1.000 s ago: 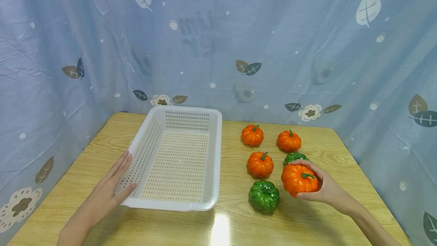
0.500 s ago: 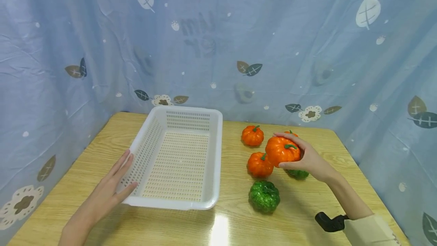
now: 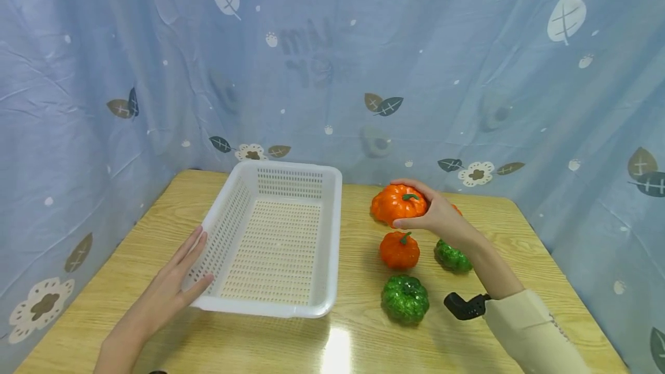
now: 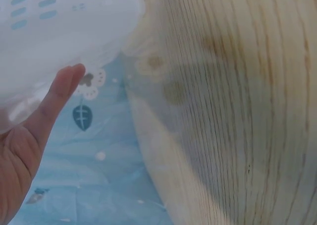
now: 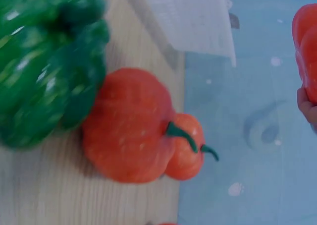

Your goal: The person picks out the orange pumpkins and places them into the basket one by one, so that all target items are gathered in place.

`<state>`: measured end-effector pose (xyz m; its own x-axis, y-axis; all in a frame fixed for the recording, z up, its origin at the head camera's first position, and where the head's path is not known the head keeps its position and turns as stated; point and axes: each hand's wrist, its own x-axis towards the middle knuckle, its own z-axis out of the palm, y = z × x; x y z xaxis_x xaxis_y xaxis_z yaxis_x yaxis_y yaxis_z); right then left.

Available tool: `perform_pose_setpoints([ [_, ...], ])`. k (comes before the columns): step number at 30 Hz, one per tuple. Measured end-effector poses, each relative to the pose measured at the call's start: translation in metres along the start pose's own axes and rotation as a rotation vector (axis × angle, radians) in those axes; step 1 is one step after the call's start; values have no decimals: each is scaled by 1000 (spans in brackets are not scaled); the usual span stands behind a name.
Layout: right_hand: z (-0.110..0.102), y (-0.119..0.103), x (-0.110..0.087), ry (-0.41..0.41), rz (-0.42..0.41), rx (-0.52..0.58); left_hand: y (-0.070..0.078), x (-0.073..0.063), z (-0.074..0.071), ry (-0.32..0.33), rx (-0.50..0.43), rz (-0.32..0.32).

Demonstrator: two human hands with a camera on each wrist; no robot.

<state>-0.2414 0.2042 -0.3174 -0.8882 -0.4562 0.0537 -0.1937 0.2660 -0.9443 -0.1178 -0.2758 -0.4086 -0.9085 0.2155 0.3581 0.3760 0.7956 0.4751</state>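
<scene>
At the left, the left hand lies along the side of a white perforated basket on the wooden counter, its grip apart: fingers straight, thumb spread away from them. Right of the basket, near the counter's back edge, a large orange pumpkin is held up in the right hand, whose grip is clamped round it, thumb in front. Nearer the viewer sit a smaller orange pumpkin and a green pumpkin. Farther right, a second green one shows partly behind the forearm, before a cream sleeve.
</scene>
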Motion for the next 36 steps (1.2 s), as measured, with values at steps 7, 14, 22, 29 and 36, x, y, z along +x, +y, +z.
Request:
perform_pose_setpoints([
  [7, 8, -8, 16, 16, 15, 24, 0, 0, 0, 6, 2, 10],
  [14, 11, -11, 30, -8, 10, 50, -1, 0, 2, 17, -1, 16],
  [22, 17, -17, 44, -21, -23, 11, 1, 0, 1, 23, -6, 20],
  [29, 28, -20, 66, -87, -101, 47, 2, -1, 2, 18, -2, 10],
  [36, 48, -27, 90, -109, -140, 60, 1, -1, 1, 5, -11, -6],
])
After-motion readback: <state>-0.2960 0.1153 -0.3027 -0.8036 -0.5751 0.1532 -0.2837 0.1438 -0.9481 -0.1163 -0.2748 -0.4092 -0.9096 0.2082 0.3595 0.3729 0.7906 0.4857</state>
